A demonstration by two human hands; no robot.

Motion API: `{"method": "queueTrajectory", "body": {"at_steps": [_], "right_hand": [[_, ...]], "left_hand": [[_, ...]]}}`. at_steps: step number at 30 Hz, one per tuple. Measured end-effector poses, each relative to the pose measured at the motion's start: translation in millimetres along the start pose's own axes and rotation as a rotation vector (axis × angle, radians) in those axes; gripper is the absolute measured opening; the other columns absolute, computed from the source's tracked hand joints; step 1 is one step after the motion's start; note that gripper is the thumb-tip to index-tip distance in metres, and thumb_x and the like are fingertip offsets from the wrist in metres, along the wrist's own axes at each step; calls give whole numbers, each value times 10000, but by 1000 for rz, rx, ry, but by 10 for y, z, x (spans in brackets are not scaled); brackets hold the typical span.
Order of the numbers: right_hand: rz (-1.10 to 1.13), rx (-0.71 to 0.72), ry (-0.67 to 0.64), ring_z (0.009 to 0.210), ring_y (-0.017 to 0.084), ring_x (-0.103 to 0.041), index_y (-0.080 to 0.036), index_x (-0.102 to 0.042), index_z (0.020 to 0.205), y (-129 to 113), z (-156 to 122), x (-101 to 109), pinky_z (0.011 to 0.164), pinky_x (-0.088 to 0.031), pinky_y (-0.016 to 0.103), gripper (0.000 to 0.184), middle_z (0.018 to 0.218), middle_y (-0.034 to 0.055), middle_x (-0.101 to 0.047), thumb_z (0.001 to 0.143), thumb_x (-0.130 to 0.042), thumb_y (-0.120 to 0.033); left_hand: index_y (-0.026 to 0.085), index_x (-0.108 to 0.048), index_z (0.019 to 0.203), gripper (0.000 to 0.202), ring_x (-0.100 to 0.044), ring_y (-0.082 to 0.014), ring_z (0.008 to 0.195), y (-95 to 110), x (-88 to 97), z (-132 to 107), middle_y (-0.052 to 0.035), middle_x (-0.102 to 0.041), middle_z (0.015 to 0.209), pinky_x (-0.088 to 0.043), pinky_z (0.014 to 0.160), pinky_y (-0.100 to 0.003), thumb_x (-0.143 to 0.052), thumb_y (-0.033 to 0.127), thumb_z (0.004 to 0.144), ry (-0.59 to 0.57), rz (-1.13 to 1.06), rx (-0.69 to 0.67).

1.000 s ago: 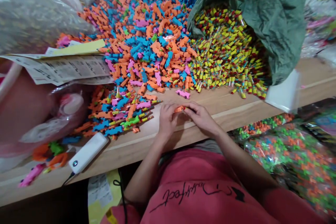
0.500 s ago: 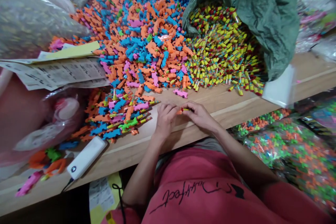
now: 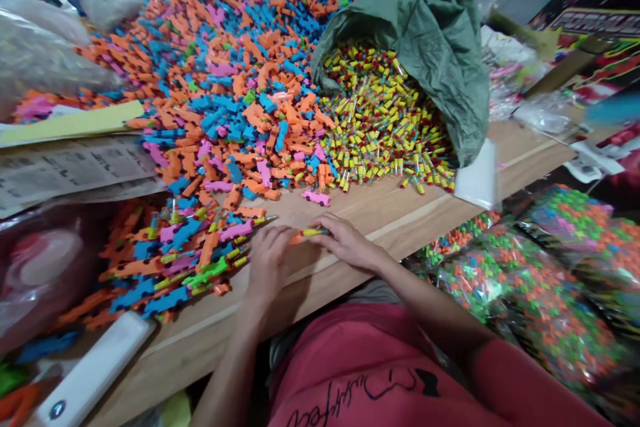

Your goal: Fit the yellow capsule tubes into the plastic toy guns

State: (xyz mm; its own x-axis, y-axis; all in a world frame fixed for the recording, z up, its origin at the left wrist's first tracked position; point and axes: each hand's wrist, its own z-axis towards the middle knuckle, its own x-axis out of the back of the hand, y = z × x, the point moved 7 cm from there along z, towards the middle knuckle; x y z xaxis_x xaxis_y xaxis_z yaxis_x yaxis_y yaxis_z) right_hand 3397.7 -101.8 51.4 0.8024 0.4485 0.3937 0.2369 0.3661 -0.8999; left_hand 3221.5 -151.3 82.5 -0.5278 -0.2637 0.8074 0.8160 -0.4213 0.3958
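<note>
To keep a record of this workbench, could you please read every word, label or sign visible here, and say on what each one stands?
"FORMULA" (it seems): large letters on the dark printed board, upper right.
Black cursive script on the red T-shirt: too blurred and cut off to read.
White printed paper sheet: print too small to read.
Round dark badge on the white plastic power bank: too small to read.

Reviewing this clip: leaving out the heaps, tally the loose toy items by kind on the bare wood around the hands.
Yellow capsule tube, at the right hand: 1
Orange toy piece, at the left hand: 1
Pink toy car: 1
Total: 3
</note>
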Motion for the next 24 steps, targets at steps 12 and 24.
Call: {"method": "queueTrajectory", "body": {"at_steps": [12,24], "right_hand": [[-651,-142,433,1096,345,-612,-171,-693,1072,1080,6,1670,1015,-483,536,247,1124,165,-684,871,-550,-170],[-517,-48,351,1033,308,-579,-227,-708,1021,783,-98,1275,961,-471,479,174,1043,115,-672,969,-546,-269]], "left_hand": [[242,-717,1158,248,-625,-285,1117,-230,285,431,-85,-723,1166,-504,1002,-484,-547,224,979,148,19,144],[181,-706,1033,143,-538,-358,1131,-172,-1044,740,-159,-670,1135,-433,959,-515,-641,153,908,-192,18,127]]}}
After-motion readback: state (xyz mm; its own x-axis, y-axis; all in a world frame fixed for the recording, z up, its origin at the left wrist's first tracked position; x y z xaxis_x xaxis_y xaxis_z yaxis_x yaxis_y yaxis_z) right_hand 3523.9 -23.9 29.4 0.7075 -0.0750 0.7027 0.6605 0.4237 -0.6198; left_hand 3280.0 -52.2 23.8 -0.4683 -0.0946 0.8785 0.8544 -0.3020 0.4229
